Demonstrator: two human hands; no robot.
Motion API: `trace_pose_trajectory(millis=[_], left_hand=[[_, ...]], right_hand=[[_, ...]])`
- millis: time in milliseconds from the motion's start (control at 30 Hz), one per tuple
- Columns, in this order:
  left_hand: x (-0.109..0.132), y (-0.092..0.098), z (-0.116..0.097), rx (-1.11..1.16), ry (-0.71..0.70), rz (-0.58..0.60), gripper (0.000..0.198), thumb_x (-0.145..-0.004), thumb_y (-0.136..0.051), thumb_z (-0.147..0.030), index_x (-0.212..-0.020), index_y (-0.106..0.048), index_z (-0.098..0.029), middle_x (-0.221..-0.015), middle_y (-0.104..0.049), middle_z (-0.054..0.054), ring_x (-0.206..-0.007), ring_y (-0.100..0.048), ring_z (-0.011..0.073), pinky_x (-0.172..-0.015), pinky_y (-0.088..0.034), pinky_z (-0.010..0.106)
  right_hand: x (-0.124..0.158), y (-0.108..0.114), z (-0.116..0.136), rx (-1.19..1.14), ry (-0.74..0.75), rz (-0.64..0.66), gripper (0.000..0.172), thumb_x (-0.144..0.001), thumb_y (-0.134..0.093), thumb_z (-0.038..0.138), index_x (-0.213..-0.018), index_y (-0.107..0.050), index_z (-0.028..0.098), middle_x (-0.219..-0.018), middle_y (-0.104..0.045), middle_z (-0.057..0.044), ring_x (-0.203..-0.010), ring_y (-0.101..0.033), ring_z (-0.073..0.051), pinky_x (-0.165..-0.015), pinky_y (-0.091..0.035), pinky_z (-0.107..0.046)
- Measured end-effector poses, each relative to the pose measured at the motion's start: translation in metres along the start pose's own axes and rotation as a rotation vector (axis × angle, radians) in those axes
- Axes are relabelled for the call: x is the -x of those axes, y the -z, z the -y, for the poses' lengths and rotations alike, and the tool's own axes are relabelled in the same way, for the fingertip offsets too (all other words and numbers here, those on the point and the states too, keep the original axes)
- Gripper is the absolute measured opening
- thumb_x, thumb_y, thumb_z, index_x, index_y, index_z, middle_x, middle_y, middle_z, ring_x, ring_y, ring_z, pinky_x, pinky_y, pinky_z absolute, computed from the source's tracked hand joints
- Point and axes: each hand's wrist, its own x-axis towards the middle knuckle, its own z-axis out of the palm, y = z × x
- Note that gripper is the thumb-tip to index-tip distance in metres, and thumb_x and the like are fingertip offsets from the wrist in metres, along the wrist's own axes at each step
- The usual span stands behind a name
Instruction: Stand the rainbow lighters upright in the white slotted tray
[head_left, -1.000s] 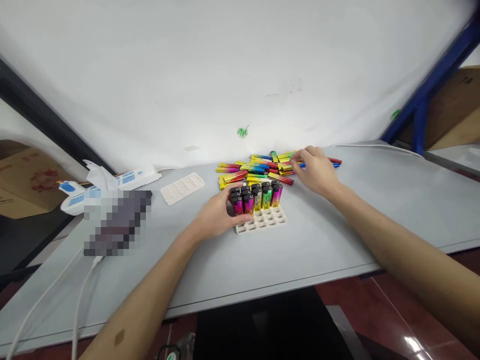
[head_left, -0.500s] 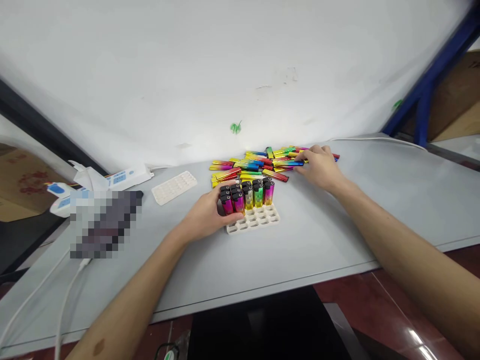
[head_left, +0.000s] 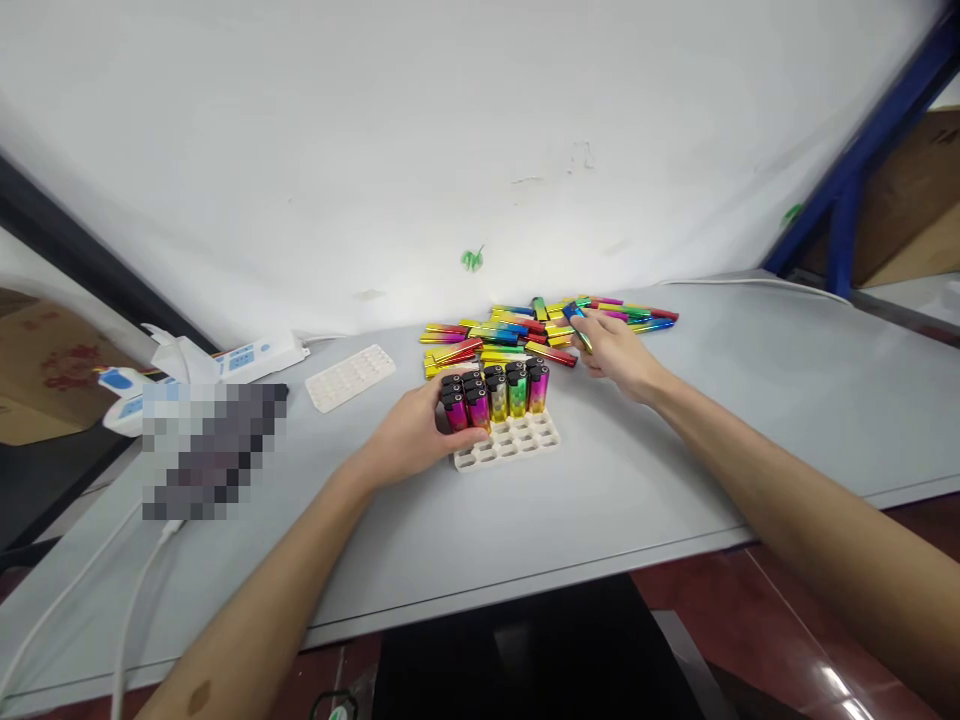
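Several lighters (head_left: 497, 395) with black tops and purple, yellow and green bodies stand upright in the rear holes of a white tray (head_left: 508, 447). My left hand (head_left: 420, 425) is wrapped round the left end of this group, its thumb in front by the purple ones. Behind the tray lies a loose pile of shiny, flat lighter sleeves (head_left: 510, 333) in rainbow colours. At the pile's right side, my right hand (head_left: 616, 350) pinches one blue-and-yellow lighter sleeve (head_left: 576, 318), held tilted. Its lower part is partly hidden by the fingers.
A second white tray (head_left: 351, 377) lies to the left on the grey table (head_left: 570, 530). Further left are a power strip (head_left: 262, 353), a blurred dark device (head_left: 225, 450) and white cables (head_left: 133, 600). The white wall (head_left: 375, 150) rises behind the pile.
My right hand has lifted a blue-and-yellow lighter sleeve from the pile and turned it up, moving slightly left and nearer. My left hand stays around the lighters.
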Motion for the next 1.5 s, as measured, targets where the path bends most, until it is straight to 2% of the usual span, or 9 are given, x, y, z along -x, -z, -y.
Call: trace_pose_trajectory(millis=[133,200,333,500,633,800,1067,1300,1500], left_hand=[[0.000,0.000,-0.001,-0.011,-0.014,0.001,0.066,-0.074,-0.074,-0.051,-0.131,-0.052,-0.025,-0.125,-0.067,0.003,-0.107,-0.065,0.0255,-0.090,-0.052,0.036],[0.000,0.000,0.000,-0.011,-0.029,0.001,0.066,-0.075,-0.073,-0.051,-0.132,-0.052,-0.025,-0.127,-0.067,0.003,-0.109,-0.064,0.0261,-0.092,-0.052,0.037],[0.000,-0.001,0.002,-0.008,-0.035,0.003,0.066,-0.075,-0.073,-0.053,-0.131,-0.052,-0.026,-0.127,-0.067,0.004,-0.110,-0.065,0.0268,-0.093,-0.051,0.038],[0.000,-0.001,0.001,-0.023,-0.042,0.003,0.065,-0.076,-0.072,-0.051,-0.132,-0.051,-0.026,-0.128,-0.066,0.004,-0.112,-0.064,0.0273,-0.095,-0.050,0.038],[0.000,0.000,0.000,-0.031,-0.043,0.000,0.065,-0.076,-0.072,-0.052,-0.131,-0.052,-0.025,-0.130,-0.065,0.004,-0.114,-0.063,0.0282,-0.095,-0.050,0.039],[0.000,0.000,0.000,-0.021,-0.054,0.001,0.064,-0.076,-0.072,-0.051,-0.132,-0.052,-0.026,-0.131,-0.065,0.004,-0.115,-0.062,0.0280,-0.096,-0.050,0.039],[0.001,0.000,0.000,-0.034,-0.054,0.003,0.065,-0.076,-0.072,-0.051,-0.132,-0.052,-0.025,-0.131,-0.064,0.005,-0.115,-0.062,0.0275,-0.097,-0.050,0.039],[0.001,0.000,0.001,-0.037,-0.051,0.008,0.063,-0.077,-0.072,-0.051,-0.131,-0.052,-0.027,-0.134,-0.062,0.003,-0.117,-0.061,0.0260,-0.099,-0.048,0.039],[0.001,0.000,0.000,-0.039,-0.060,0.006,0.064,-0.077,-0.072,-0.049,-0.133,-0.050,-0.027,-0.133,-0.063,0.004,-0.117,-0.060,0.0263,-0.097,-0.049,0.039]], right_hand=[[0.002,-0.003,0.000,0.000,-0.039,0.005,0.025,-0.091,-0.051,0.045,-0.091,-0.056,0.021,-0.075,-0.058,-0.001,-0.051,-0.047,-0.011,-0.041,-0.036,-0.025],[0.003,-0.004,0.000,-0.012,-0.044,0.015,0.024,-0.089,-0.055,0.045,-0.094,-0.054,0.022,-0.072,-0.056,0.000,-0.054,-0.049,-0.013,-0.042,-0.038,-0.024],[0.005,-0.004,0.002,-0.088,-0.087,0.075,0.042,-0.090,-0.047,0.064,-0.087,-0.055,0.023,-0.055,-0.033,0.006,-0.046,-0.032,-0.011,-0.040,-0.028,-0.024],[0.005,-0.005,0.000,-0.168,-0.184,0.069,0.062,-0.082,-0.040,0.081,-0.063,-0.048,0.022,-0.050,-0.023,0.006,-0.042,-0.018,-0.009,-0.041,-0.017,-0.025],[0.005,-0.005,0.006,-0.255,-0.280,0.046,0.059,-0.087,-0.040,0.070,-0.053,-0.035,0.023,-0.047,-0.018,0.006,-0.040,-0.011,-0.008,-0.041,-0.010,-0.026],[0.005,-0.002,0.012,-0.325,-0.265,0.017,0.051,-0.092,-0.037,0.053,-0.052,-0.029,0.023,-0.044,-0.018,0.006,-0.039,-0.009,-0.008,-0.040,-0.007,-0.026],[0.006,-0.003,0.010,-0.383,-0.281,-0.011,0.054,-0.087,-0.043,0.065,-0.056,-0.029,0.023,-0.045,-0.018,0.008,-0.039,-0.010,-0.007,-0.039,-0.008,-0.025],[0.006,-0.003,0.014,-0.422,-0.295,-0.023,0.047,-0.091,-0.037,0.048,-0.053,-0.029,0.022,-0.041,-0.018,0.007,-0.037,-0.010,-0.007,-0.038,-0.008,-0.024],[0.006,-0.004,0.013,-0.416,-0.285,-0.036,0.050,-0.090,-0.036,0.058,-0.055,-0.034,0.022,-0.043,-0.019,0.007,-0.038,-0.012,-0.007,-0.037,-0.011,-0.023]])
